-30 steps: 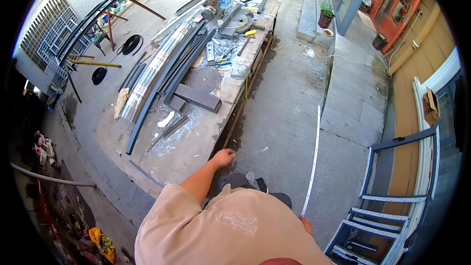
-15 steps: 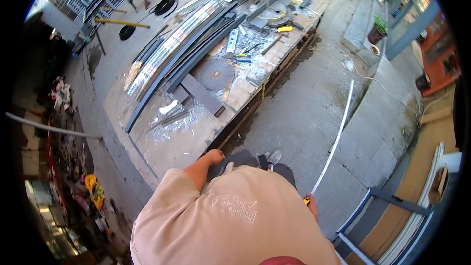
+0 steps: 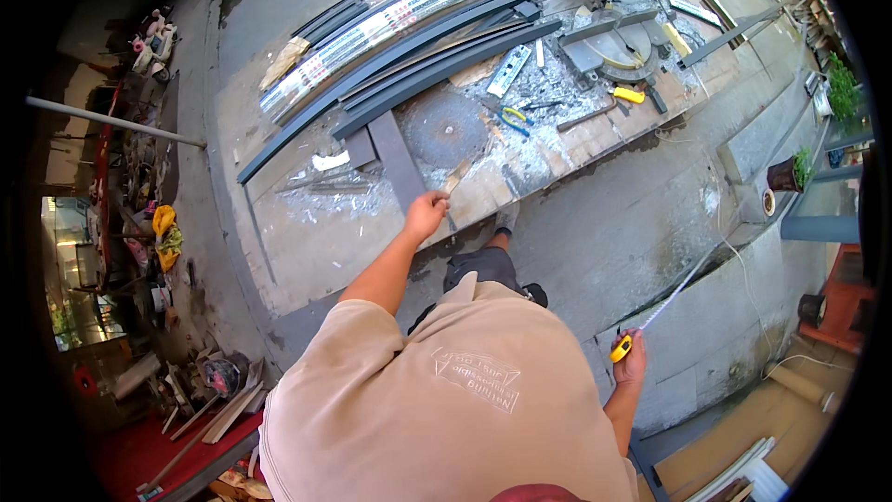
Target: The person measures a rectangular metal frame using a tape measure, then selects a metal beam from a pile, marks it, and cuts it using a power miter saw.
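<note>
My left hand is over the workbench's near edge, by the end of a flat dark grey board. Its fingers are bent together; what they hold, if anything, is too small to make out. A short strip of wood lies just beyond the fingertips. In my right hand, held out to the right, is a yellow tape measure. Its pale blade runs out from the hand over the concrete, away to the far right.
The low workbench carries long grey metal profiles, a circular saw blade, pliers, a yellow-handled tool and a miter saw. A cable trails over the ground at right. Potted plants stand beyond.
My left hand has moved from beside my body out to the workbench edge. My right hand with the tape measure has come forward, and the view has turned.
</note>
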Demonstrator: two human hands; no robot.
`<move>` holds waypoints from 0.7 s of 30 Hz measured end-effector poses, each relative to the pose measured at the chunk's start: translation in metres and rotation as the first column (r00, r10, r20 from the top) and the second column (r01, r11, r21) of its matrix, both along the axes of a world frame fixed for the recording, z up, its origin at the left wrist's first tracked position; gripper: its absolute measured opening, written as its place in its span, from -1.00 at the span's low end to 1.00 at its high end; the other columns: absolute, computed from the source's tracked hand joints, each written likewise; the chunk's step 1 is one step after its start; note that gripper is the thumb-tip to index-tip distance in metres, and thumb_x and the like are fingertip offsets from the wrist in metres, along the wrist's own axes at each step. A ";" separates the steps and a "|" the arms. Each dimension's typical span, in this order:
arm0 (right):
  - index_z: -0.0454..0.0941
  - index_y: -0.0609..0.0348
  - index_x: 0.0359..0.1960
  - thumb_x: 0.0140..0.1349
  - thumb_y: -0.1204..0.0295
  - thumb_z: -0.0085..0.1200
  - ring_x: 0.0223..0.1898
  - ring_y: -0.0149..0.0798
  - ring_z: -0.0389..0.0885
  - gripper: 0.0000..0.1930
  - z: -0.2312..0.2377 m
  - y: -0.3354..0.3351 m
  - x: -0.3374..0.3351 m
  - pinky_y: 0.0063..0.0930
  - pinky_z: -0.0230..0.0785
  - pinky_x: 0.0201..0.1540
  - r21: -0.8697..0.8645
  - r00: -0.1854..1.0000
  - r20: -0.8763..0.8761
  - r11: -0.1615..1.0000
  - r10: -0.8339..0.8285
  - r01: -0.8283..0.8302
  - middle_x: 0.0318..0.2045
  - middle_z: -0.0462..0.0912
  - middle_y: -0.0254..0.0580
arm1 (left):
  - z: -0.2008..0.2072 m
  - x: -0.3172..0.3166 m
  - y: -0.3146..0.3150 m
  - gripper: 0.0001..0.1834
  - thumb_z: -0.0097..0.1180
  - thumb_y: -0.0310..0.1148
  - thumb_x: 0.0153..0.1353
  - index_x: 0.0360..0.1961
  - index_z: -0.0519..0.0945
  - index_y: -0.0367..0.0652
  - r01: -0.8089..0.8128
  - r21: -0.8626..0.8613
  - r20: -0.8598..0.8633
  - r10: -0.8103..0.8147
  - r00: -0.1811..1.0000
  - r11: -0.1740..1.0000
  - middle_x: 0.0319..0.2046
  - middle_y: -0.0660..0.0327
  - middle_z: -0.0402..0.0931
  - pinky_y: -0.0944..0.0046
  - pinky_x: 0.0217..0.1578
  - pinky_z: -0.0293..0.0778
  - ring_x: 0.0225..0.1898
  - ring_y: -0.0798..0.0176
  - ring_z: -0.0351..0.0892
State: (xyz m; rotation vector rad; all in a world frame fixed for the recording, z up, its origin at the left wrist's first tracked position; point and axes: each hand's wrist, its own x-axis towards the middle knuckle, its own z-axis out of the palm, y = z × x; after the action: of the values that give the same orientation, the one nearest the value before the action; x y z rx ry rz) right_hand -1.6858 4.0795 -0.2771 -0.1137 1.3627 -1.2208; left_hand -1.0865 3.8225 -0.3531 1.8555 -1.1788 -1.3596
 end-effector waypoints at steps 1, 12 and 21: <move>0.57 0.05 -0.09 0.59 0.02 0.09 -0.24 -0.27 0.61 -0.66 0.006 -0.020 -0.002 -0.35 0.53 -0.13 0.024 0.997 -0.034 0.997 0.072 -0.071 -0.24 0.64 -0.27 | 0.005 -0.015 -0.034 -0.62 0.07 -0.31 0.53 0.20 0.65 -0.32 -0.026 0.008 -0.069 0.026 0.997 1.000 -0.10 0.09 0.76 0.15 -0.05 0.66 -0.15 0.22 0.75; 0.76 0.26 -0.19 0.52 0.22 0.20 -0.28 -0.42 0.62 -0.69 0.077 -0.243 -0.014 -0.44 0.48 -0.15 0.454 0.553 -0.325 0.640 0.767 -0.620 -0.34 0.72 -0.32 | 0.184 -0.126 -0.272 -0.33 -0.16 0.16 0.66 0.47 0.38 -0.16 -0.151 0.019 -0.845 0.097 0.526 0.988 0.17 0.09 0.63 0.04 0.24 0.54 0.19 0.13 0.65; 0.77 0.35 -0.20 0.48 0.27 0.22 -0.32 -0.35 0.61 -0.69 0.074 -0.360 -0.068 -0.38 0.48 -0.16 0.516 0.157 -0.548 0.480 0.821 -0.710 -0.43 0.69 -0.20 | 0.168 -0.061 -0.274 -0.66 -0.04 -0.22 0.66 0.20 0.58 -0.21 -0.500 0.182 -0.425 0.526 0.736 0.847 -0.03 0.14 0.72 0.22 -0.02 0.67 -0.05 0.26 0.73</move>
State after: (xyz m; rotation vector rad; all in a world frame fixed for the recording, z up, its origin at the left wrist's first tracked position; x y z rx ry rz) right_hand -1.7536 3.7200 -0.2027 -1.2365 1.7150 -0.0781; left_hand -1.1480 3.5482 -0.1847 1.5900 -0.3396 -1.3924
